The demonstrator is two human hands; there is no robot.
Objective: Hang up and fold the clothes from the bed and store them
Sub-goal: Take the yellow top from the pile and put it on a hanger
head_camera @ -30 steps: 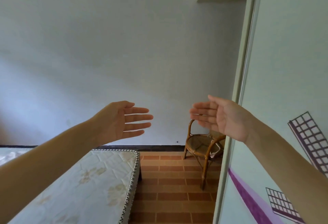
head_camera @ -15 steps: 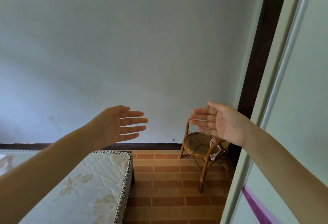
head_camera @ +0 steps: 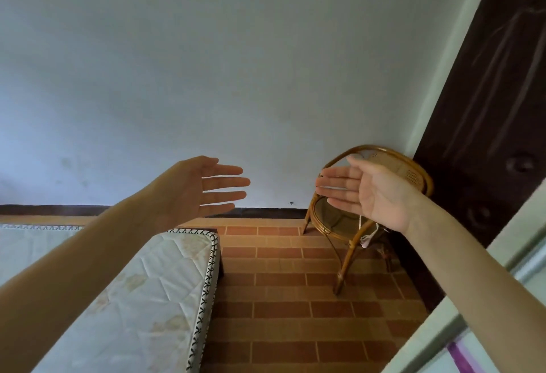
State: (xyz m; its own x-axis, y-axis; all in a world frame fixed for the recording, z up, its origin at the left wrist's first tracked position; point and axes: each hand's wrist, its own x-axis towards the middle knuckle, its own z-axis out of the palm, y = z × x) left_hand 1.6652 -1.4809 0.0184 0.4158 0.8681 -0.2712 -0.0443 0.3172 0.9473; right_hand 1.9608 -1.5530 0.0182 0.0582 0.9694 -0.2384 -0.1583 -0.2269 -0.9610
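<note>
A pale wall [head_camera: 236, 77] backs a floor of red-brown tiles [head_camera: 295, 298]. Nearest, at lower left, lies the bed [head_camera: 141, 298]: a bare quilted white mattress with faint floral print and black-stitched edging; no clothes show on the part in view. Above it the left hand [head_camera: 201, 189] and right hand [head_camera: 363, 192] hover apart, palms facing, fingers straight, holding nothing. Beyond stands a rattan chair [head_camera: 354, 225] beside a dark door [head_camera: 487, 136].
</note>
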